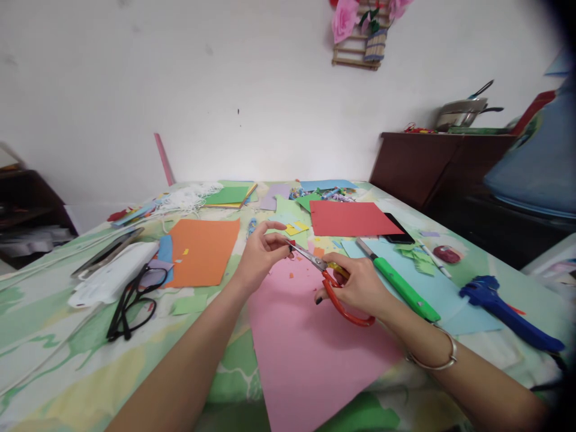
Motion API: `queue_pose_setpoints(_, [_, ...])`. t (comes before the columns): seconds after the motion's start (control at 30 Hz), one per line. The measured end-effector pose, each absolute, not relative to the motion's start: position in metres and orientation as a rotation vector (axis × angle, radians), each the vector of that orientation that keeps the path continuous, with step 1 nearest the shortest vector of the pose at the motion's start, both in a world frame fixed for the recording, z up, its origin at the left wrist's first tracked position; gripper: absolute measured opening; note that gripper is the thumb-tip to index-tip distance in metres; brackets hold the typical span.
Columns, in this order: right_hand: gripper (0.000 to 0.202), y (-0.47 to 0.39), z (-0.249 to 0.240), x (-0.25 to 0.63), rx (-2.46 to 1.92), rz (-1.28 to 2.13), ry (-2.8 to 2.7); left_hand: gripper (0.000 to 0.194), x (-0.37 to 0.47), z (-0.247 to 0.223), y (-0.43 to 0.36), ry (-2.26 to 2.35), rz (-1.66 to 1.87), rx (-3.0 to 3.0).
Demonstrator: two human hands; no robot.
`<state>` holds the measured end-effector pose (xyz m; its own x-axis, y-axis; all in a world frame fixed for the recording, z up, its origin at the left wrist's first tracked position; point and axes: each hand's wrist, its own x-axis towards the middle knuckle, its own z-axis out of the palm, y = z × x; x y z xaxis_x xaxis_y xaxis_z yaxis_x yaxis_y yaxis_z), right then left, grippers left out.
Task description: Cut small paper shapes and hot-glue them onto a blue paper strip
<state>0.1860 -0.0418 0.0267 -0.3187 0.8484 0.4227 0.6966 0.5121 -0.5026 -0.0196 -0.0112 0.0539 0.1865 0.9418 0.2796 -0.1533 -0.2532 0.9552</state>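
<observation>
My right hand (355, 282) is closed round the handles of a pair of scissors (318, 263) with red and yellow grips. Their blades point up and left, to the fingertips of my left hand (265, 252). Thumb and finger of that hand pinch a tiny red piece of paper (292, 243), mostly hidden by the fingers and the blade tips. Both hands are above a large pink sheet of paper (306, 348), on which small orange and red scraps are scattered.
Left lie an orange sheet (202, 252), black glasses (135, 300) and a white case (114, 273). To the right are a green utility knife (405, 288), a blue glue gun (508, 312), a red sheet (351, 219) and a phone (399, 231). White string (184, 198) is heaped at the back.
</observation>
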Motion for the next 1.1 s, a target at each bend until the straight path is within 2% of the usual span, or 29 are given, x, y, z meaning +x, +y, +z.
queue_pose_setpoints(0.77, [0.046, -0.0399, 0.0259, 0.1868, -1.283, 0.418, -2.054, 0.037, -0.0201, 0.0507, -0.0084, 0.876, 1.394, 1.380])
queue_pose_setpoints(1.1, [0.040, -0.0402, 0.0267, 0.1872, -1.296, 0.388, -2.070, 0.036, -0.0200, 0.0510, -0.0091, 0.893, 1.404, 1.369])
